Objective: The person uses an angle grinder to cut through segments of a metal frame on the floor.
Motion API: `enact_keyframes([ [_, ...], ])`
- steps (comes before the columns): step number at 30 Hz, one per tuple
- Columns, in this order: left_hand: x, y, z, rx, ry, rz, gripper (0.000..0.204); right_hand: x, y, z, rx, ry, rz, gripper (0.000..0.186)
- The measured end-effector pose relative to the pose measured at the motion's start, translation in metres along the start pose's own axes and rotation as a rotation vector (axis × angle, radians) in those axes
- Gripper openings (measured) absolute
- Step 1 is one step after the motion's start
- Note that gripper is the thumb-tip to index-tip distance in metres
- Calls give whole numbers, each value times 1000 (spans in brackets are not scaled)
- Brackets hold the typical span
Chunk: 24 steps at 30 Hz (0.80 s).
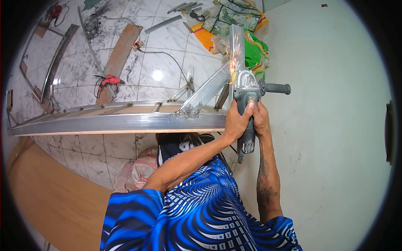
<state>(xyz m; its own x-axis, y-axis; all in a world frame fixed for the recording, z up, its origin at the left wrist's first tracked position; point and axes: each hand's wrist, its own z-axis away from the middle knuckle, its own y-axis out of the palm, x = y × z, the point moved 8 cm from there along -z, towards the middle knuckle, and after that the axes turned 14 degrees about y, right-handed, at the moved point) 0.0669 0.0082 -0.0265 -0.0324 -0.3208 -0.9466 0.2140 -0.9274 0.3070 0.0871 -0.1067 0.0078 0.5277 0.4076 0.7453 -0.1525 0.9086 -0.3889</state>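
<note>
Both my hands are wrapped round the body of a grey angle grinder (247, 94). My left hand (238, 121) grips its left side, and my right hand (261, 119) closes round the right side. The black side handle (278, 88) sticks out to the right, with no hand on it. Orange sparks fly at the grinder's head, where it meets an upright metal tube (237, 46). A slanted metal tube (207, 90) runs from that spot down to the long metal frame (121, 124) lying across in front of me. The disc's edge is mostly hidden.
A pale wall (322, 125) stands close on the right. On the tiled floor lie a red power drill (110, 80), a wooden plank (121, 58), a cable and metal offcuts (163, 24). Colourful sacks (255, 48) lie behind the upright tube. A brown board (58, 188) is at the lower left.
</note>
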Motion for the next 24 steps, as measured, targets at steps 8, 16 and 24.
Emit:
enact_keyframes([
  [8, -5, 2, -10, -2, 2, -39, 61, -6, -8, -9, -35, 32, -22, 36],
  [16, -6, 12, -32, 55, -44, -81, 71, -5, -28, -39, -82, -9, -76, 39],
  [24, -3, 5, -32, 20, -110, -12, 68, -7, -13, -38, -4, 85, -183, 35],
])
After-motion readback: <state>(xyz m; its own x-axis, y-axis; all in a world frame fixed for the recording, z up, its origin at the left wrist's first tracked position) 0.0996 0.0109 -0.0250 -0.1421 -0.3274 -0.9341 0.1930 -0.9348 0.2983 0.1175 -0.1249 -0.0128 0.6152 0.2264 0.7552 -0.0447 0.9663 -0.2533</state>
